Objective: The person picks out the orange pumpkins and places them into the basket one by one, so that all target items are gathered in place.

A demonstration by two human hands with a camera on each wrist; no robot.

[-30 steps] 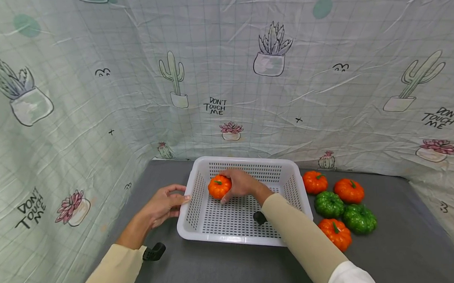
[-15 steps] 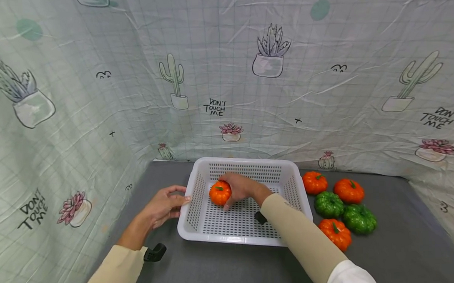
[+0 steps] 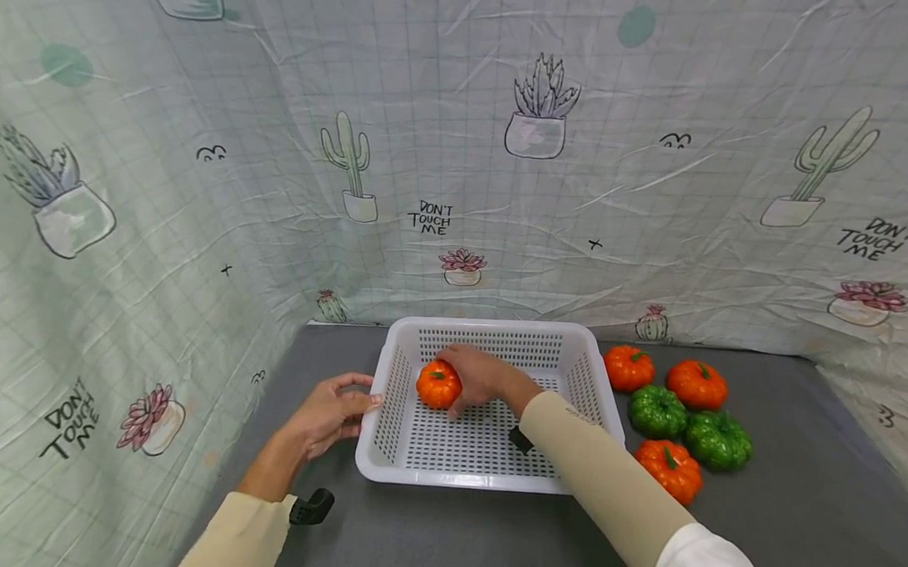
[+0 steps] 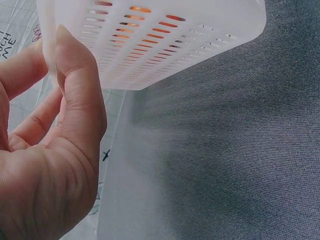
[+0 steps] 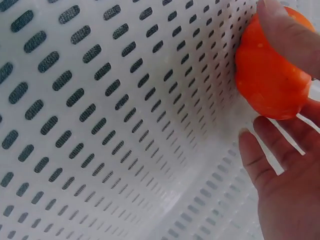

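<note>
The grey table is backed on the far and left sides by a wrinkled printed sheet. To the right of the white perforated basket, three orange pumpkins and two green pumpkins are clustered. In the basket's left part, a lone pumpkin is grasped between the thumb and fingers of the right hand. The basket's left rim is pinched by the left hand.

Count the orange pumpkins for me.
4: the first pumpkin in the white basket, held by the right hand; outside, a second pumpkin near the basket's far right corner, a third pumpkin farther right, a fourth pumpkin nearest the person. No others show.
</note>
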